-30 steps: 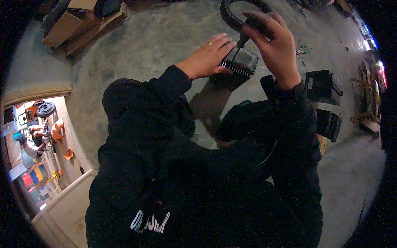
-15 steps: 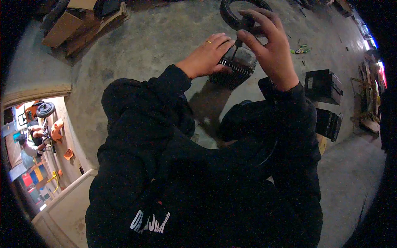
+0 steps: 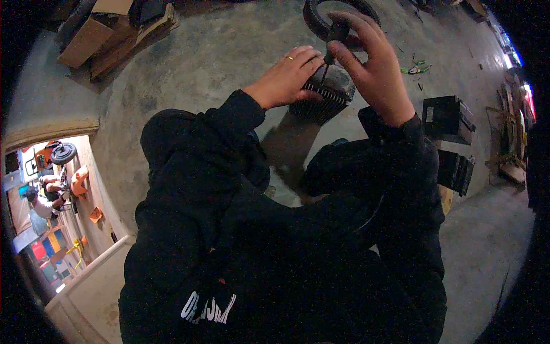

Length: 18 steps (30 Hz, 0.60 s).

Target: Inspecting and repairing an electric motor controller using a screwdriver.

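Observation:
On the floor in front of me sits a dark box with ribbed fins, perhaps metal. My left hand grips its left side, thumb along the near finned edge and fingers across the top. A ring shows on one finger. Between the thumb and fingers of my right hand is the black handle of a screwdriver. Its thin shaft points down to the box's top, just beside the fins. The exact spot where the tip meets the box is too small to make out.
A black tyre lies beyond my right hand. Green-handled pliers are on the concrete to the right. Two black boxes stand nearer on that side. Cardboard is piled far left. Through a doorway, a person is beside orange machinery.
The screwdriver's handle has shifted slightly left within my right fingers. My left hand and the finned box stay in place.

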Tool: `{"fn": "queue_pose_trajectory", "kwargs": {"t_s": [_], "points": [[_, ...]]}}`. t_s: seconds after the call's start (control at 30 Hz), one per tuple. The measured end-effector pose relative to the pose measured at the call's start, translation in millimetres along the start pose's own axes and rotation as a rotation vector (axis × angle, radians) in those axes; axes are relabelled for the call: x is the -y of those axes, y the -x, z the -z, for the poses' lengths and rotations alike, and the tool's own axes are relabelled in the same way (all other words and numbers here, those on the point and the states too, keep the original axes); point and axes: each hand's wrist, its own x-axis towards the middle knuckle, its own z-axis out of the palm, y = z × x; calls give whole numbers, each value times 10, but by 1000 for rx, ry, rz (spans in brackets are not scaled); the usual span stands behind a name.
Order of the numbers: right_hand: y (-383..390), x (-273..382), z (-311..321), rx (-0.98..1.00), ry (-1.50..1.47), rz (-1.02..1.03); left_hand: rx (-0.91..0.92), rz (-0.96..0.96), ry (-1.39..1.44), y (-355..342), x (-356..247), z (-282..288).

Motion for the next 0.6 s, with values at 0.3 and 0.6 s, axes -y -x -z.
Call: {"fn": "queue_pose_trajectory", "kwargs": {"t_s": [0.3, 0.6], "points": [[-22, -40, 60, 23, 5, -49, 11, 6, -1, -20, 19, -24], [-15, 26, -17, -78, 232, 49, 22, 20, -27, -11, -2, -37]]}}
